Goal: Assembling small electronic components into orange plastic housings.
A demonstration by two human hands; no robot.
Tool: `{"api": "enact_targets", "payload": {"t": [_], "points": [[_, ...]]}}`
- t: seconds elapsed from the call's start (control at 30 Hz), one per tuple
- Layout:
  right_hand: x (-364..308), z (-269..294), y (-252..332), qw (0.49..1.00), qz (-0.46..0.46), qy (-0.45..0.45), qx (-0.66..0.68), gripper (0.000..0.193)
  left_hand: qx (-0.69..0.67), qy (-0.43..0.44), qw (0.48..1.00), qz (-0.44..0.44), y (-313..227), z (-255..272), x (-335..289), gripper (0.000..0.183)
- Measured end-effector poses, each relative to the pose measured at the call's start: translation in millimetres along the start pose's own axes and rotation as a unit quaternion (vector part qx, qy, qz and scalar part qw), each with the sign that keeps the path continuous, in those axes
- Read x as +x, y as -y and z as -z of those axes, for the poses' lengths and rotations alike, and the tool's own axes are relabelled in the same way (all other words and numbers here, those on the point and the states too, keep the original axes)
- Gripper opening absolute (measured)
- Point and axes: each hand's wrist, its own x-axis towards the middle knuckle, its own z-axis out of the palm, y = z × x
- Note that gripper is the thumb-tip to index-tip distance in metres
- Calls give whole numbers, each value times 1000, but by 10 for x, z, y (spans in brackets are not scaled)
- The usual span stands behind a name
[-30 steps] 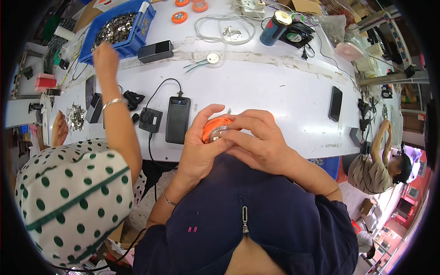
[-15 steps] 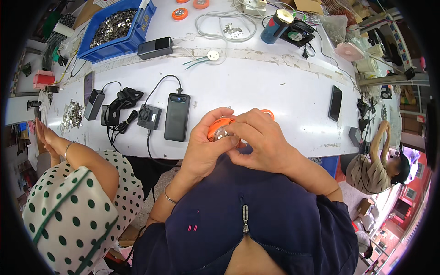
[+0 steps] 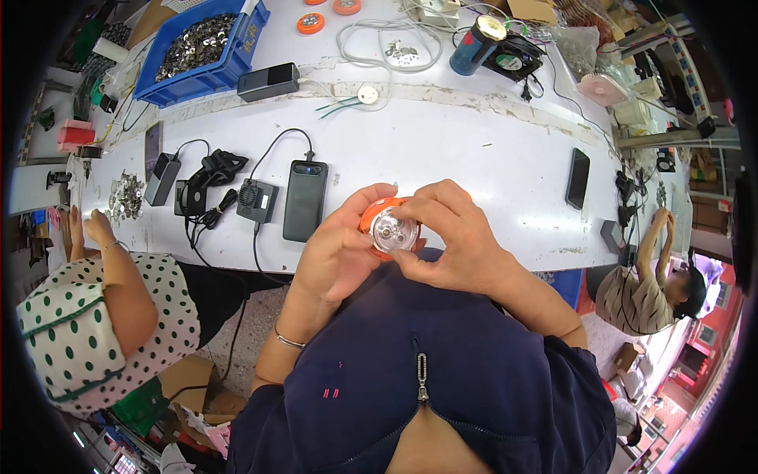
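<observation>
White and scuffed, the tabletop (image 3: 442,130) bows across a cluttered workroom, with a worn seam running along it. Close to the near edge, in front of the person's chest, the left hand (image 3: 333,241) and right hand (image 3: 458,237) meet around an orange round case (image 3: 368,215), raised off the surface. Left fingers are closed about its outer side, the thumb reaching across toward the front. Right thumb and fingers pinch the rim of a clear cup (image 3: 395,231), which faces the camera with shiny round shapes inside; whether it is seated in the case or merely against it is hard to tell, since the fingers cover much of the join.

Left of the hands stands a black power pack (image 3: 305,201) with a cable at its top, then a small black square unit (image 3: 256,200) and a bundle of black cord (image 3: 217,172). Farther back are a blue bin (image 3: 189,92) heaped with small metal pieces (image 3: 197,49), a dark box with a screen (image 3: 268,82), two orange discs, the nearer one (image 3: 310,24) whole in view, a looped pale cable (image 3: 410,73) and a blue cylinder (image 3: 472,51) beside a black fan (image 3: 513,59). To the right lies a black phone (image 3: 578,178). At the left, a co-worker in a dotted garment (image 3: 170,304) has a hand (image 3: 99,229) near a scattered metal pile (image 3: 126,197).
</observation>
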Motion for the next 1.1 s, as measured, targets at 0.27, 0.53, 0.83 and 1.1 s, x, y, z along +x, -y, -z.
{"api": "enact_targets", "payload": {"t": [0.27,0.53,0.83,1.1], "points": [[29,-82,2,1000,-16,12,-1,36,-77,-51,996,14,50,83,12,49],[12,-160,-62,1000,-16,-6,21,37,47,-127,990,-28,140,-2,-3,44],[63,-142,-66,1000,10,-19,-11,42,85,-134,986,-53,115,-12,46,42],[-60,-147,-131,924,-260,3,281,45,89,-82,986,-114,81,-59,55,46]]}}
